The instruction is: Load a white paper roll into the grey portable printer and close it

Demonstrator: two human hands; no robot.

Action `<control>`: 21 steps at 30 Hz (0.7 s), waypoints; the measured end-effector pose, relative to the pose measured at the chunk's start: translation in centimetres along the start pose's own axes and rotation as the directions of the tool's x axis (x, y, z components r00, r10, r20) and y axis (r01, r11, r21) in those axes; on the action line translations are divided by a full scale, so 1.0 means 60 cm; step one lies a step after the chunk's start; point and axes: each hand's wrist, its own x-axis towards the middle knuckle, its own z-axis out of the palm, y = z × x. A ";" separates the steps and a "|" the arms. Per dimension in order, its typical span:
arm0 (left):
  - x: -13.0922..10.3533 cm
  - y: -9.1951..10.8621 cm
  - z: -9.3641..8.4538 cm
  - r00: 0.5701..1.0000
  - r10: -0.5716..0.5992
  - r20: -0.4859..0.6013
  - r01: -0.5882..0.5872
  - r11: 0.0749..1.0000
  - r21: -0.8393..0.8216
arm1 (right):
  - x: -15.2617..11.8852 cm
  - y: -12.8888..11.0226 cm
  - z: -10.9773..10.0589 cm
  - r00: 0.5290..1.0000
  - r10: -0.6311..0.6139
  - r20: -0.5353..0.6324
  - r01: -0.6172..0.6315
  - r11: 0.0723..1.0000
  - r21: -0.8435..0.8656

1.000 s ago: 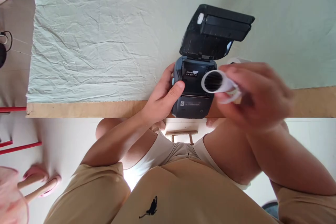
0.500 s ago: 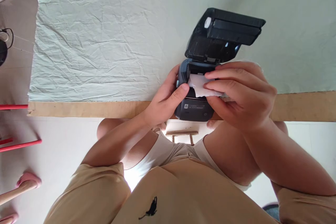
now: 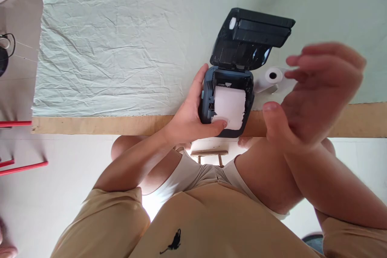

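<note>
A small black receipt printer (image 3: 207,88) sits at the table's near edge with its lid (image 3: 250,36) swung up and back. My left hand (image 3: 193,115) grips the printer's left side, its thumb pressing a white strip of paper (image 3: 230,102) that lies over the paper bay and the front. The strip's right edge looks ragged. To the right of the printer, a white paper roll (image 3: 273,75) with a dark core rests on the cloth. My right hand (image 3: 320,88) is raised beside that roll, fingers and thumb apart, holding nothing, slightly blurred.
A pale green, wrinkled cloth (image 3: 115,48) covers the table, with a bare wooden edge (image 3: 99,125) in front. Red metal legs (image 3: 24,168) stand on the floor at left. A wooden stool piece (image 3: 209,153) shows between my legs.
My right hand has let go of the paper and moved right, uncovering the roll. The paper now lies across the printer's front, and my left thumb has shifted down onto it.
</note>
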 end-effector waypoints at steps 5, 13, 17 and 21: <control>-0.004 0.015 0.005 0.993 -0.106 -0.051 0.106 0.994 -0.007 | -0.002 0.012 -0.011 0.969 0.017 0.245 -0.072 0.974 0.217; -0.001 -0.013 -0.011 0.999 -0.048 0.009 0.048 0.999 0.011 | 0.002 0.016 -0.011 0.996 0.003 0.087 -0.001 1.000 -0.028; 0.001 -0.021 -0.018 0.981 0.161 0.110 -0.154 0.985 -0.072 | 0.005 0.015 0.005 0.991 -0.131 0.013 0.131 0.981 -0.139; -0.007 -0.008 0.003 0.989 0.147 0.023 -0.143 0.981 -0.129 | 0.001 0.006 0.022 0.994 -0.082 0.075 0.089 0.992 -0.093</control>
